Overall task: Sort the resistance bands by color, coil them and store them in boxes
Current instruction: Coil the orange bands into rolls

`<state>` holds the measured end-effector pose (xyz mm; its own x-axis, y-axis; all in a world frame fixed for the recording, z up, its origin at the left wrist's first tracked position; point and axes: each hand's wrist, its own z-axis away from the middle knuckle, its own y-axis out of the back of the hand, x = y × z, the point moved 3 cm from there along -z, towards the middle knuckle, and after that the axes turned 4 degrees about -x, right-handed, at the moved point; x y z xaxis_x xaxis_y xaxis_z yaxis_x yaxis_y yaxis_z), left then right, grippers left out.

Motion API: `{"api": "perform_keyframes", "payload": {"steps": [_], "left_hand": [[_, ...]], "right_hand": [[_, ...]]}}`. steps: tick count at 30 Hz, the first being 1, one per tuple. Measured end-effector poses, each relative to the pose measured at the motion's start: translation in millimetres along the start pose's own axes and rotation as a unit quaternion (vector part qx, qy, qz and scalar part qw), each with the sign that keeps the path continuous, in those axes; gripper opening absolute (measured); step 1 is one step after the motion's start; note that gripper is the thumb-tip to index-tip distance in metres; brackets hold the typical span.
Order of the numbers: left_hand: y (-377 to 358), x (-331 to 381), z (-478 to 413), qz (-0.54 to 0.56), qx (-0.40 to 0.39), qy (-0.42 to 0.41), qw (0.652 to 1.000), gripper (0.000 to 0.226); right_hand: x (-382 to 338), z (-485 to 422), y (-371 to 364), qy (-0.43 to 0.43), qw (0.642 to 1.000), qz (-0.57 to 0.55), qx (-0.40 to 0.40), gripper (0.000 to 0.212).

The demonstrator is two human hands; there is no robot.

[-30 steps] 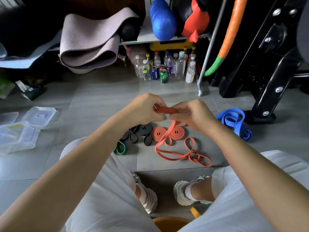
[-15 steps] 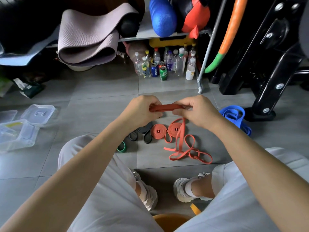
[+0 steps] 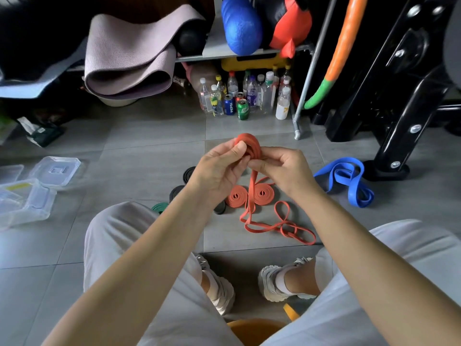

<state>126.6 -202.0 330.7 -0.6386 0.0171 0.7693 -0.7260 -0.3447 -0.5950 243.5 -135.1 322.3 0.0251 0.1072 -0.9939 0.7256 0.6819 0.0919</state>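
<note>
Both hands hold one red band (image 3: 250, 145) above the floor. My left hand (image 3: 219, 168) pinches its small rolled start, and my right hand (image 3: 282, 168) grips the strap just beside it. The band's loose tail (image 3: 279, 227) hangs down and lies in loops on the tiles. Two finished red coils (image 3: 237, 196) (image 3: 263, 194) lie flat under my hands. Black coils (image 3: 189, 174) and a green coil (image 3: 159, 207) sit to their left, partly hidden by my left arm. An uncoiled blue band (image 3: 349, 179) lies at the right. Clear plastic boxes (image 3: 27, 203) stand at the far left.
A loose box lid (image 3: 56, 167) lies by the boxes. Bottles and cans (image 3: 243, 98) stand under a shelf at the back, with a rolled mat (image 3: 129, 56) above. A black machine base (image 3: 389, 168) and a metal pole foot (image 3: 297, 132) sit at the right.
The red band was held flat between both hands; now its end is rolled into a small coil at my left fingertips, and the tail has been drawn up a little.
</note>
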Motion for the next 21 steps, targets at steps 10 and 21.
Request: {"api": "perform_keyframes", "payload": {"steps": [10,21], "left_hand": [[10.6,0.2,1.7,-0.321,-0.007,-0.009,0.947,0.015],[6.3,29.9,9.2,-0.451,-0.016,-0.011,0.892,0.018]], "right_hand": [[10.9,2.2,9.8,-0.003,0.992,0.123,-0.004,0.025],[1.5,1.5,14.4,-0.013,0.977,0.210,-0.035,0.017]]}}
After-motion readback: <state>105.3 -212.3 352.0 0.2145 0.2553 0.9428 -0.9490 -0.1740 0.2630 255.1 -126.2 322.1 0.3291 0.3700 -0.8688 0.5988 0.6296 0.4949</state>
